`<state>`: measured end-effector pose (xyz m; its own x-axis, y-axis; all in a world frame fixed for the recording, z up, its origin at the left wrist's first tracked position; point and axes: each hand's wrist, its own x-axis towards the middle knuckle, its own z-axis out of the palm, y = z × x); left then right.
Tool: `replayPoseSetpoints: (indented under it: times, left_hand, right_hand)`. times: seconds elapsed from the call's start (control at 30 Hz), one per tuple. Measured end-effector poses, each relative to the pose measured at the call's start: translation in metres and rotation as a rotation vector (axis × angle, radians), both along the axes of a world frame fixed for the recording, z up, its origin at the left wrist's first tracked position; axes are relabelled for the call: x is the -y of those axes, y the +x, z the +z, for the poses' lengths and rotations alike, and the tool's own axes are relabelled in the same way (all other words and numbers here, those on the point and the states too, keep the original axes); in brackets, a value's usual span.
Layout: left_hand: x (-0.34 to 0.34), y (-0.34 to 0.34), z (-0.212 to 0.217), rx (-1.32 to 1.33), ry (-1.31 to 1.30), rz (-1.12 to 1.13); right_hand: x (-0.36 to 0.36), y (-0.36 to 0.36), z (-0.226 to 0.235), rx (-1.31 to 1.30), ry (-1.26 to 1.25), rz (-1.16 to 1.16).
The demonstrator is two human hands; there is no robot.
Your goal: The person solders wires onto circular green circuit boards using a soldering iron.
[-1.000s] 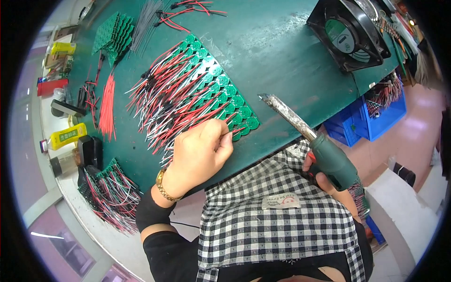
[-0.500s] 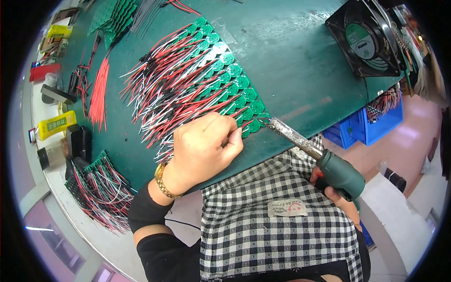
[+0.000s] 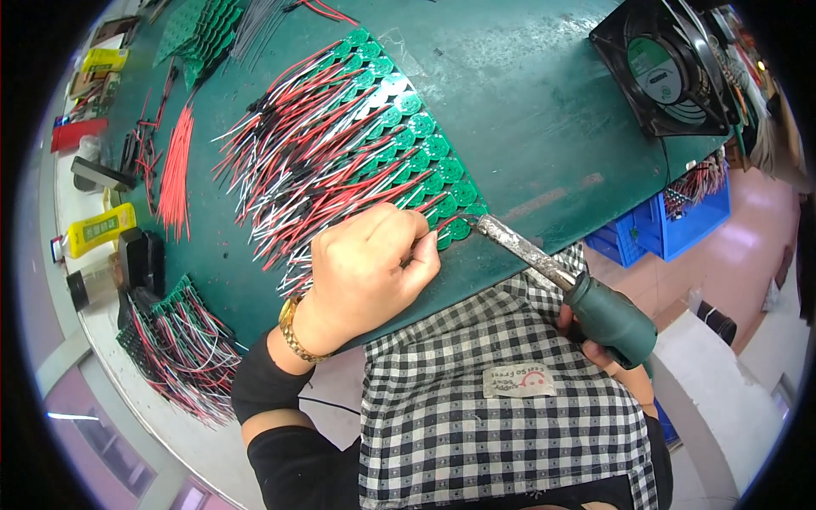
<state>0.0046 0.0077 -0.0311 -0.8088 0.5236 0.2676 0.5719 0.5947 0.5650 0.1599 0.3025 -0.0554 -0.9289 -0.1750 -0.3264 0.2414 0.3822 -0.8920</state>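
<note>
My right hand (image 3: 600, 355) is wrapped round a soldering iron (image 3: 531, 257) with a dark green body and a stained metal barrel. Its tip points left and reaches the near right corner of a sheet of round green circuit boards (image 3: 433, 146); whether it touches a pad is too small to tell. Rows of red and white wires (image 3: 310, 174) lie leftward across that sheet. My left hand (image 3: 370, 268), with a gold watch at the wrist, is closed in a pinch beside the same corner. A thin red wire (image 3: 445, 223) runs from its fingertips to the last boards.
A black fan (image 3: 659, 72) stands at the far right of the green table (image 3: 518, 110). Red wires (image 3: 176, 174) lie bundled at left, near stacked green boards (image 3: 200, 38). Another wired board sheet (image 3: 183, 340) rests at lower left. Blue crates (image 3: 693, 217) are beyond the table's right edge.
The soldering iron has shifted slightly left, bringing its tip closer to the corner boards. My left hand stays almost in place, still pinched.
</note>
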Motion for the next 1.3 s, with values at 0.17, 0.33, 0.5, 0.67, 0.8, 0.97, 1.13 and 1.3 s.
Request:
replayPoseSetpoints:
  times: [0.17, 0.33, 0.5, 0.67, 0.8, 0.97, 1.13, 1.3]
  left_hand:
    - [0.000, 0.000, -0.001, -0.013, 0.002, -0.002]
    - [-0.002, 0.000, 0.000, -0.008, 0.041, 0.001]
    - [-0.001, 0.001, 0.001, -0.006, 0.008, -0.006]
    - [-0.002, 0.002, 0.002, 0.015, 0.017, -0.089]
    - [-0.004, 0.003, 0.005, 0.023, -0.044, -0.075]
    - [-0.006, 0.003, 0.006, 0.041, -0.039, -0.047]
    - [-0.004, 0.003, 0.002, 0.035, -0.020, -0.039]
    - [-0.006, 0.004, 0.003, 0.042, -0.030, -0.043]
  right_hand:
    - [0.004, -0.011, 0.004, -0.103, -0.034, 0.051]
    - [0.013, -0.006, 0.016, 0.064, -0.304, -0.171]
    - [0.013, -0.003, 0.013, -0.002, -0.425, -0.232]
    - [0.006, -0.006, 0.009, -0.025, -0.272, -0.091]
    - [0.006, -0.003, 0.008, -0.029, -0.262, -0.081]
    - [-0.002, 0.002, 0.001, -0.095, -0.170, -0.011]
    - [0.004, -0.007, 0.006, -0.104, -0.193, 0.000]
    - [0.006, -0.005, 0.003, -0.061, -0.236, -0.024]
